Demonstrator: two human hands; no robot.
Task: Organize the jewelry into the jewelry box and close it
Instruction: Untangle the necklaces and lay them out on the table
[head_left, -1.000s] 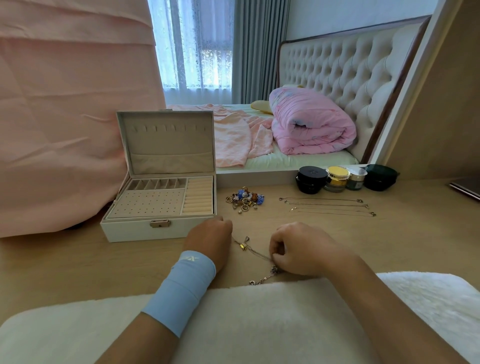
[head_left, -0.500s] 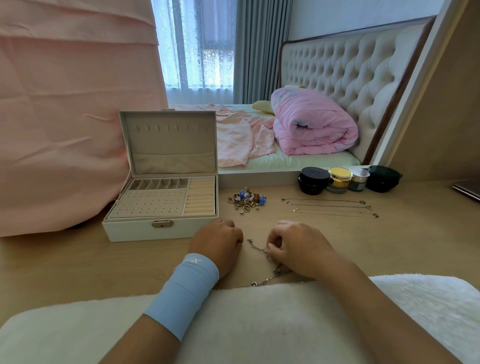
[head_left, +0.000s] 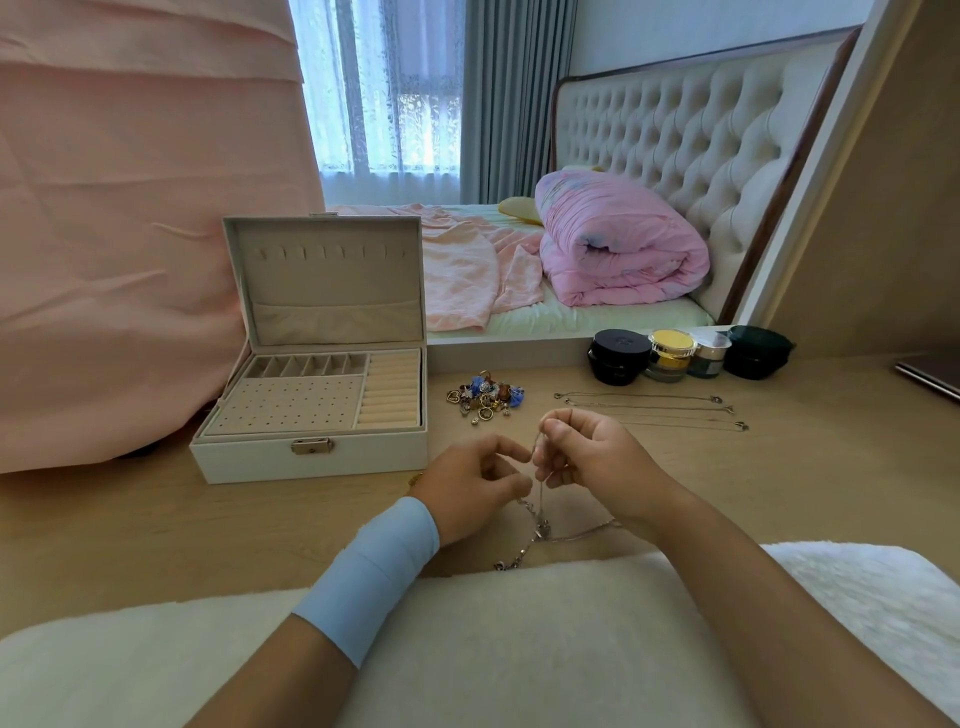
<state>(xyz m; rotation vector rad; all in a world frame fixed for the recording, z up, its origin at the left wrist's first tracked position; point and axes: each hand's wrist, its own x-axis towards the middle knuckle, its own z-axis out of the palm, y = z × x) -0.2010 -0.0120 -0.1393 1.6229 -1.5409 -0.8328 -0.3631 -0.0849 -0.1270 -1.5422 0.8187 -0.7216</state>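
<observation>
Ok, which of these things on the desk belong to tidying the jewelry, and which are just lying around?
For the job:
open white jewelry box
silver chain pinched in the right hand
heap of colourful rings and charms
thin necklaces laid out straight

Lying about:
four round cosmetic jars
rolled pink quilt

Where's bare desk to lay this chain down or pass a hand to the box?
Bare wood lies on the wooden desk in front of the open white jewelry box, left of the left hand, and right of the thin laid-out chains. Crowded: the pile of colourful charms beside the box, and the silver chain trailing below the right hand.
</observation>
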